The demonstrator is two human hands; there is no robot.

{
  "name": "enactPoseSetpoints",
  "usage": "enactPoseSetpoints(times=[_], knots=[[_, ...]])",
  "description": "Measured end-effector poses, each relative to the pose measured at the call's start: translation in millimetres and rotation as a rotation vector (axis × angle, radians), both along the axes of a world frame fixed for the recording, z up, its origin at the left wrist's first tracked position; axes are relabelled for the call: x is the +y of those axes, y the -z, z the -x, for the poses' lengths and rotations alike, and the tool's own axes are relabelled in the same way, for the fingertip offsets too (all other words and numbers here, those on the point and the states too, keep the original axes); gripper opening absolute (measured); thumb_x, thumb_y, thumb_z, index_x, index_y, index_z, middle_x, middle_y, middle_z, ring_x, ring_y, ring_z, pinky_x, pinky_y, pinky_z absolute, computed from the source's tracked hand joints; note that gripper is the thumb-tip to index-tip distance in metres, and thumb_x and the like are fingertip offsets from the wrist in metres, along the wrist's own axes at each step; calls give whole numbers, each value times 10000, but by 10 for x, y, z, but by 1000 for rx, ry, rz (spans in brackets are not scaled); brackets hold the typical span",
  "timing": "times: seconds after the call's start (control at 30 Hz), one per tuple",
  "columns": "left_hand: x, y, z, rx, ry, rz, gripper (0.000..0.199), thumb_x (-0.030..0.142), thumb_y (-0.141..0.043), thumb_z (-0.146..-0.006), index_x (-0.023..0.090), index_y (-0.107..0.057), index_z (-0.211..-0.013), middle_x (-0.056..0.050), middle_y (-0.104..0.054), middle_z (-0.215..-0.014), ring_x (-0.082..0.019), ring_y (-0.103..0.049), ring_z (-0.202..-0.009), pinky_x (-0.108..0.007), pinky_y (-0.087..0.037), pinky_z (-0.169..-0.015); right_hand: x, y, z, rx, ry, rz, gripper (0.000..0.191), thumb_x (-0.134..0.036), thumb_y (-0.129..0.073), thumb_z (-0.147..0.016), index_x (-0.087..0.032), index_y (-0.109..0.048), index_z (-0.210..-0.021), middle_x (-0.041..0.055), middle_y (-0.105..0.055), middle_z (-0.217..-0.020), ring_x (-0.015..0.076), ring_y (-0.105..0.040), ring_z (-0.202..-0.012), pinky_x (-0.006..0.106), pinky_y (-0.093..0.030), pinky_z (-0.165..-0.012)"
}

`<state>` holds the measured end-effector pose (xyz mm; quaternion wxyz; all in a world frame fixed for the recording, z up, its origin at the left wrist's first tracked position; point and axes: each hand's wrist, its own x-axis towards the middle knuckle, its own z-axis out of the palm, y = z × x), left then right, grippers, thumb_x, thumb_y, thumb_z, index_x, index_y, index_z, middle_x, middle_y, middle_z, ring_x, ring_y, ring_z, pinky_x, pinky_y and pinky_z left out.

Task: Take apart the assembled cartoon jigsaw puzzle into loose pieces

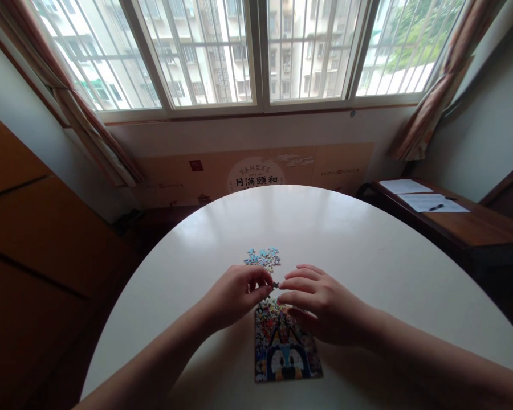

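A partly assembled jigsaw puzzle lies near me on the white round table. A blue-and-black cartoon animal face fills its near part. Above its far edge, my left hand pinches a small dark puzzle piece between thumb and fingers. My right hand hovers over the puzzle's upper right, fingers stretched out and apart, fingertips close to that piece. Part of the puzzle is hidden under this hand. Just beyond both hands is a loose pile of puzzle pieces, many of them light blue.
A wooden desk with papers and a pen stands to the right. Behind the table, a printed cardboard panel leans below the barred window. A wooden cabinet is at the left.
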<state>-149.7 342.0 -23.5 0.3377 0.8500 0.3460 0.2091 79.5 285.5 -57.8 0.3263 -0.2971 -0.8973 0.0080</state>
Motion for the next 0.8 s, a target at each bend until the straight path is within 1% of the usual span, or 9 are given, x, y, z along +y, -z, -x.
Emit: enactPoseSetpoints(times=[0.1,0.2,0.4,0.57,0.67,0.8], knots=[[-48,-11,-31,-8,50,-37,110,196,-609,-858,190,-718,-855,8,-668,-722,-109,-557,-625,-234,-443,-624,3,-7,6,20,2,-9,177,-237,-520,-969,-200,-627,-1104,31,-675,-1130,165,-587,-1054,399,-433,-1024],[-47,11,-40,-13,66,-51,108,192,-611,-858,189,-719,-852,5,-671,-733,-106,-554,-622,-232,-445,-623,4,9,-3,3,-3,-21,185,-232,-524,-964,-198,-629,-1112,30,-671,-1160,169,-595,-1069,403,-438,-1023],[-36,35,-43,2,57,-60,95,187,-619,-849,190,-712,-865,9,-665,-726,-108,-557,-627,-235,-441,-625,2,36,-25,-1,-12,-3,206,-228,-518,-966,-205,-633,-1135,32,-672,-1134,154,-609,-1020,411,-435,-1037],[-43,36,-42,-4,63,-52,72,192,-625,-845,186,-694,-825,6,-672,-737,-108,-553,-628,-240,-450,-637,1,28,-17,-9,-22,-5,278,-225,-514,-961,-197,-613,-1218,66,-663,-1153,167,-598,-1037,418,-445,-1029],[-38,42,-39,-6,59,-48,66,200,-626,-849,186,-690,-838,7,-672,-734,-111,-556,-629,-246,-450,-641,-6,21,-20,-11,-22,16,286,-220,-509,-964,-207,-610,-1231,53,-667,-1158,160,-604,-1038,422,-426,-1055],[-31,50,-38,-18,59,-33,114,143,-583,-826,186,-689,-827,-1,-689,-762,-124,-584,-670,-252,-455,-660,-11,15,-22,4,-24,4,284,-199,-511,-953,-207,-616,-1217,47,-675,-1146,146,-613,-1023,411,-416,-1070]])
